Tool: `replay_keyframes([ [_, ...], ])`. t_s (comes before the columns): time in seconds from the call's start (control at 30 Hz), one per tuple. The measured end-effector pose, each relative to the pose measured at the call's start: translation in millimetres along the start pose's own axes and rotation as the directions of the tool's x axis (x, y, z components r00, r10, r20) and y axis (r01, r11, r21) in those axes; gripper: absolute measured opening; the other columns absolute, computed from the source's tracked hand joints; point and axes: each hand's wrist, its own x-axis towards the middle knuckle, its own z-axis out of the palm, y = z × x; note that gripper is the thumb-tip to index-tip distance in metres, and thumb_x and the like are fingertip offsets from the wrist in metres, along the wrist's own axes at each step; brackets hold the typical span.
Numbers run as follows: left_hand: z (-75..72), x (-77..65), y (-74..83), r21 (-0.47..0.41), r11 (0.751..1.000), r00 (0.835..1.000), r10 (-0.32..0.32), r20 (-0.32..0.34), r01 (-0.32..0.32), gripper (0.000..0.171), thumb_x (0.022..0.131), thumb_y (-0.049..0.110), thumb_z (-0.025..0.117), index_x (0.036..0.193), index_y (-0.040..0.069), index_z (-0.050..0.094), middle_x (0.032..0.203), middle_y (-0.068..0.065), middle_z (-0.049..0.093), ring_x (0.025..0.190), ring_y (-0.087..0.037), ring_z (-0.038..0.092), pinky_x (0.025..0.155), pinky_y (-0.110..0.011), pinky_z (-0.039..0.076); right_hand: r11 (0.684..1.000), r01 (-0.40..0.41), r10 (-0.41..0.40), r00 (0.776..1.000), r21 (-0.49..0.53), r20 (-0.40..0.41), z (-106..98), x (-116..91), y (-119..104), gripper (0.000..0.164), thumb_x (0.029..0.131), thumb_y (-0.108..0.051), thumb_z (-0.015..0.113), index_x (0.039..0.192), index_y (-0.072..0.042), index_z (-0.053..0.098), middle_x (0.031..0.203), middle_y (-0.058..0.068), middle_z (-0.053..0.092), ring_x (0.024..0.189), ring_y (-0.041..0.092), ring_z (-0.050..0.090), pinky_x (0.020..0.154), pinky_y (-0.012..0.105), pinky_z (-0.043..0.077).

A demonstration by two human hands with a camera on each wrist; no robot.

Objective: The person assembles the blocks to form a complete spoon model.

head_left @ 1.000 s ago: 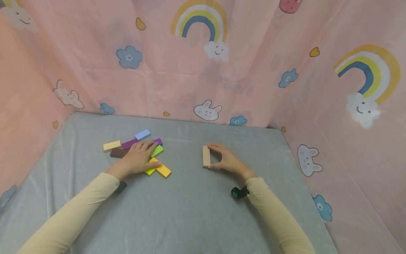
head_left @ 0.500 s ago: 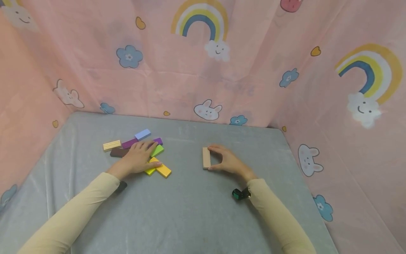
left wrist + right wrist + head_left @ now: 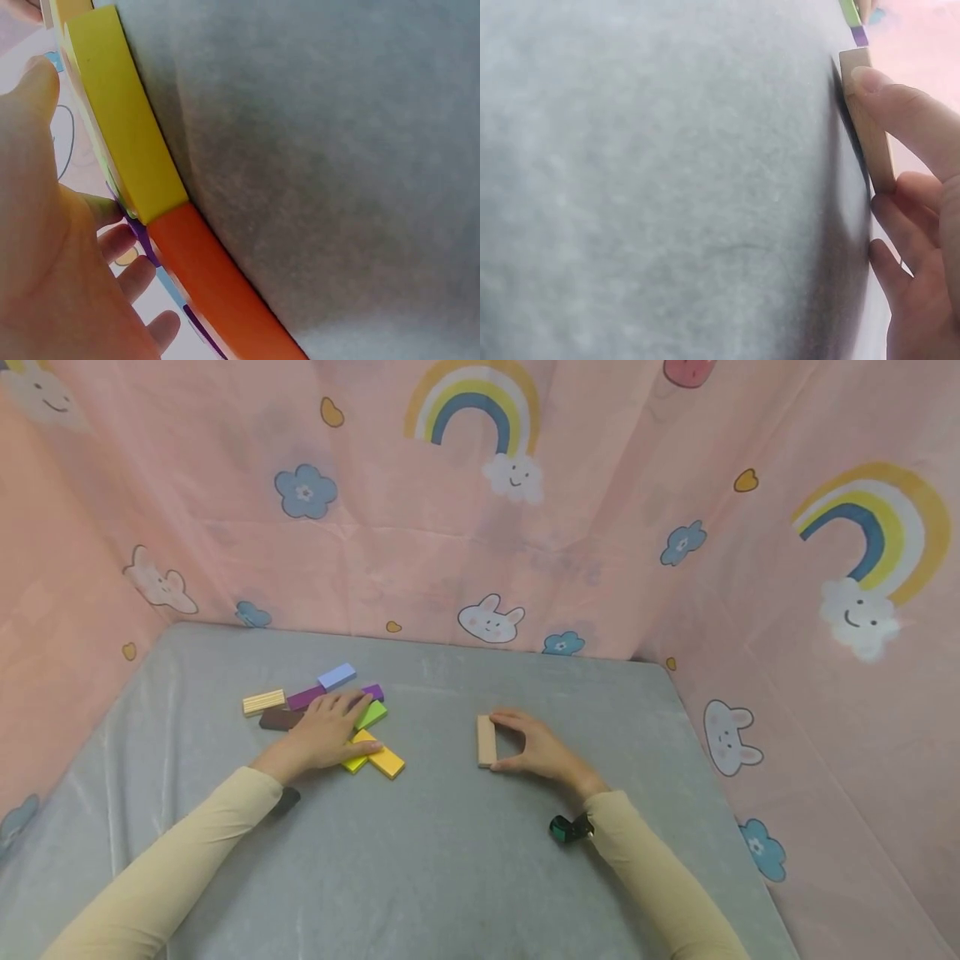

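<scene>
a pink printed curtain (image 3: 375,552) walls the far, left and right sides of a grey cloth-covered table (image 3: 450,868). the left hand (image 3: 322,732) spreads loosely over a cluster of blocks on the left, grasping none; its thumb seems to rest on the orange-yellow block (image 3: 388,765). the right hand (image 3: 546,752) pinches a plain wooden block (image 3: 487,742) by its ends, thumb at the near end, fingertips at the far end.

that block sits right of the cluster, well apart from it, and seems to rest on the cloth, though a slight lift is hard to rule out. it looks light, stiff and hardly fragile, with smooth faces that might slide a little under dry fingers; the two short ends make a sound hold. its long axis runs near to far, roughly straight away from the person.

about the left hand lie a dark brown block (image 3: 278,719), a blue block (image 3: 337,676), a striped block (image 3: 264,702) and a lime-green block (image 3: 372,716); an orange block (image 3: 225,285) shows only from the left wrist.
</scene>
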Motion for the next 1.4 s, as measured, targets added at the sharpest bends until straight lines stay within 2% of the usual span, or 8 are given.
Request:
replay_keyframes([
  [0.3,-0.2,0.8,-0.7,0.0,1.0,1.0,-0.004,0.0,0.004,0.088,0.093,0.062,0.053,0.155,0.005,0.028,0.159,-0.023,0.03,0.145,-0.049,0.027,0.119,-0.067,0.02,1.0,-0.016,0.016,1.0,-0.001,0.013,2.7,-1.2,0.5,0.088,0.075,-0.04,0.086,0.149,-0.017,0.045,0.156,0.003,0.043,0.148,0.025,0.037,0.12,0.049,0.033],
  [0.87,0.5,1.0,-1.3,-0.006,1.0,1.0,-0.004,0.004,0.005,0.088,0.093,0.061,0.054,0.155,0.005,0.028,0.159,-0.023,0.03,0.145,-0.048,0.027,0.119,-0.067,0.02,0.999,0.014,-0.014,1.0,-0.039,0.002,4.2,-2.2,0.2,0.086,0.075,-0.038,0.086,0.148,-0.014,0.047,0.155,0.005,0.045,0.146,0.027,0.039,0.118,0.05,0.035],
  [1.4,6.2,3.5,-4.1,-0.011,1.0,1.0,-0.014,0.013,0.014,0.09,0.092,0.064,0.052,0.157,0.007,0.024,0.161,-0.02,0.028,0.147,-0.046,0.026,0.12,-0.065,0.018,1.0,0.009,-0.009,1.0,-0.006,-0.005,6.0,-4.4,1.0,0.086,0.074,-0.036,0.087,0.147,-0.014,0.047,0.154,0.006,0.045,0.146,0.028,0.039,0.119,0.05,0.034],
])
